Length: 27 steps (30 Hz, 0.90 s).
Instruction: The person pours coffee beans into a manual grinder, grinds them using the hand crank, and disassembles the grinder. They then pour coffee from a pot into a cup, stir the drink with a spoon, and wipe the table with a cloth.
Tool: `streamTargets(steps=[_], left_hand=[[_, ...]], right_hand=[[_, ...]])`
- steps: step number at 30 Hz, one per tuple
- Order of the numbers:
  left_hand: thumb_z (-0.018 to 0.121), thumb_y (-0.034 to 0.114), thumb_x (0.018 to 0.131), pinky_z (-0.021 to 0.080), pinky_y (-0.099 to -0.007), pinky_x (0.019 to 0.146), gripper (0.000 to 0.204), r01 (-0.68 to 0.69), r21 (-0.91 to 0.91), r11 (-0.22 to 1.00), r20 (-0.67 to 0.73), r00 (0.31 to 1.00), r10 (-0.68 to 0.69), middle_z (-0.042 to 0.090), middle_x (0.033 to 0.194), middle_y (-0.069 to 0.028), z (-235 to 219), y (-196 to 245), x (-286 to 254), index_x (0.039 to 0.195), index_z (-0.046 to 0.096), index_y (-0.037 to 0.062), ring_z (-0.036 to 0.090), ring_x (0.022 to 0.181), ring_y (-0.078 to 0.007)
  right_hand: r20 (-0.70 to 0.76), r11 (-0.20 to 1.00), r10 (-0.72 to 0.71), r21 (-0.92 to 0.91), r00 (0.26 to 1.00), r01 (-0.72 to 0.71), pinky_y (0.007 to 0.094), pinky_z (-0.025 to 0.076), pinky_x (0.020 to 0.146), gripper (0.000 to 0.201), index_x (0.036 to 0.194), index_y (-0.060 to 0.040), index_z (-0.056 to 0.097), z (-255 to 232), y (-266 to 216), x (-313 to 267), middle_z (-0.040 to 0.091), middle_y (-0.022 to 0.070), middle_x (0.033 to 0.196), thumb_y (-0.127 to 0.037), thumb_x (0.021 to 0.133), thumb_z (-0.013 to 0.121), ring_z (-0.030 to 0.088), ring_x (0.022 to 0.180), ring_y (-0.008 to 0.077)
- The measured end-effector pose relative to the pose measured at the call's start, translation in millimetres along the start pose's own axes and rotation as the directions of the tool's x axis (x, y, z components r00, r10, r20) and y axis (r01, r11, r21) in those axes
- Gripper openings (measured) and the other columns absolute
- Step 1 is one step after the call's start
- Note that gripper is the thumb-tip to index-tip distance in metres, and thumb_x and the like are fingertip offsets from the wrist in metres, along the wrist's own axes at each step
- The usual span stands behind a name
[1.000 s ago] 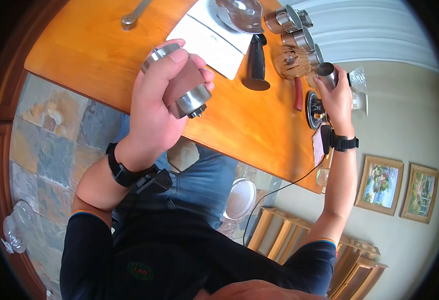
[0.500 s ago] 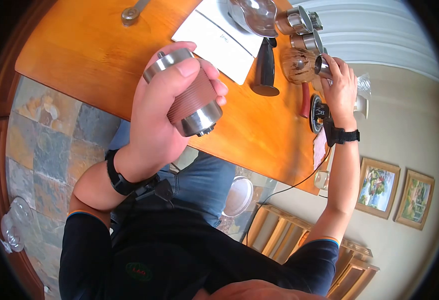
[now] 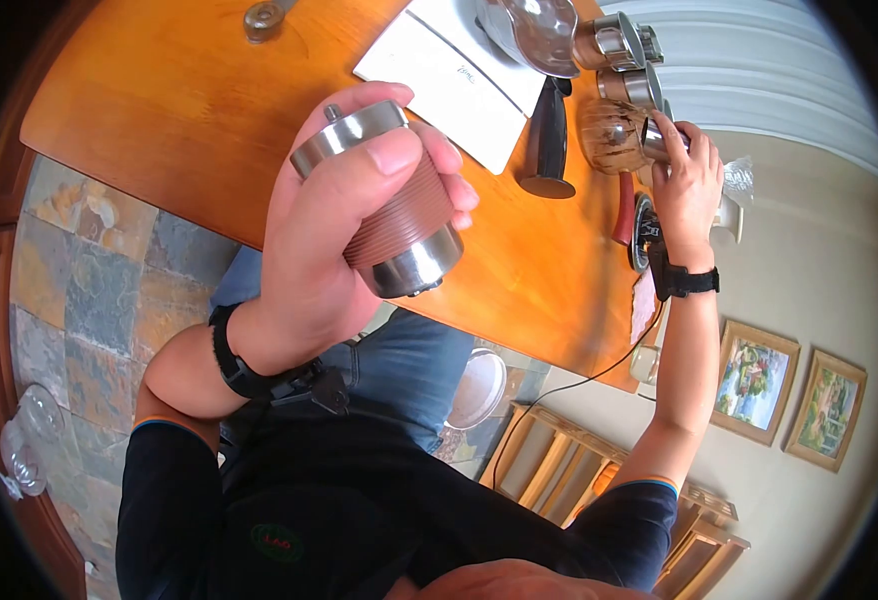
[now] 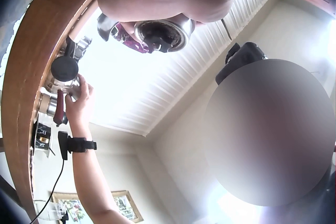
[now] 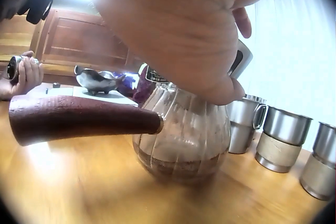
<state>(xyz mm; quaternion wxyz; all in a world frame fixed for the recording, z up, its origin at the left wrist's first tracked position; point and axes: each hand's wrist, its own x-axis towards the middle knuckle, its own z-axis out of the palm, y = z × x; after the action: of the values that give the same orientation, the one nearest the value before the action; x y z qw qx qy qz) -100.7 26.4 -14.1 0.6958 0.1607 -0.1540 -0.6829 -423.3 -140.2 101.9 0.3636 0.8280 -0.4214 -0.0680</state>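
In the head view my left hand [image 3: 309,220] grips a hand coffee grinder [image 3: 399,215], steel at both ends with a ribbed brown band round its middle. It is held up in front of the table, tilted. The left wrist view shows the grinder's open underside [image 4: 164,36]. My right hand [image 3: 692,195] holds a small steel cup [image 3: 653,140], its mouth turned toward a ribbed glass coffee pot [image 5: 181,148]. The pot has a red-brown handle [image 5: 84,121] and some brown stuff low inside. In the right wrist view the hand hides most of the cup.
Beside the pot stands a black flared cylinder [image 3: 547,145]. A silvery bowl [image 3: 534,35] rests on a white flat board [image 3: 459,85]. Several steel cups with tan bands [image 5: 281,140] line the far side. A round metal piece [image 3: 263,20] lies at the table's left.
My right hand has turned the steel cup over toward the glass pot, tipping its mouth leftward. The grinder in my left hand sits slightly further right and lower in the view.
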Motion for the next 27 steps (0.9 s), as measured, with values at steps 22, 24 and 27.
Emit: streamTargets(steps=[22, 24, 27], left_hand=[[0.056, 0.036, 0.097, 0.051, -0.0386, 0.081, 0.048, -0.019, 0.024, 1.000, -0.034, 0.999, 0.020, 0.058, 0.104, -0.0121, 2.2, 1.2, -1.5, 0.135, 0.046, 0.0080, 0.060, 0.092, -0.0230], [0.056, 0.036, 0.097, 0.051, -0.0385, 0.082, 0.048, -0.017, 0.026, 1.000, -0.034, 0.999, 0.018, 0.058, 0.104, -0.0120, 2.7, 1.6, -2.1, 0.135, 0.047, 0.0079, 0.060, 0.092, -0.0229], [0.056, 0.035, 0.097, 0.051, -0.0384, 0.082, 0.047, -0.026, 0.027, 0.999, -0.020, 0.999, 0.026, 0.059, 0.104, -0.0120, 0.1, 0.5, -1.6, 0.135, 0.047, 0.0076, 0.060, 0.092, -0.0229]], right_hand=[[0.031, 0.995, 0.080, 0.049, 0.996, -0.081, 0.0419, 0.048, 0.095, 0.066, 0.133, -0.0250, 0.064, -0.5, 2.7, -14.8, 0.062, 0.0050, 0.123, 0.004, 0.074, 0.073, 0.059, 0.112, 0.0293], [0.019, 0.991, 0.124, 0.056, 0.992, -0.125, 0.0421, 0.048, 0.095, 0.066, 0.133, -0.0253, 0.064, -1.3, 5.1, -16.0, 0.062, 0.0049, 0.123, 0.004, 0.074, 0.072, 0.059, 0.112, 0.0294], [0.023, 0.997, 0.049, 0.059, 0.999, -0.050, 0.0439, 0.050, 0.093, 0.069, 0.134, -0.0263, 0.063, 5.0, 2.0, -21.3, 0.061, 0.0050, 0.122, 0.005, 0.073, 0.072, 0.060, 0.109, 0.0298]])
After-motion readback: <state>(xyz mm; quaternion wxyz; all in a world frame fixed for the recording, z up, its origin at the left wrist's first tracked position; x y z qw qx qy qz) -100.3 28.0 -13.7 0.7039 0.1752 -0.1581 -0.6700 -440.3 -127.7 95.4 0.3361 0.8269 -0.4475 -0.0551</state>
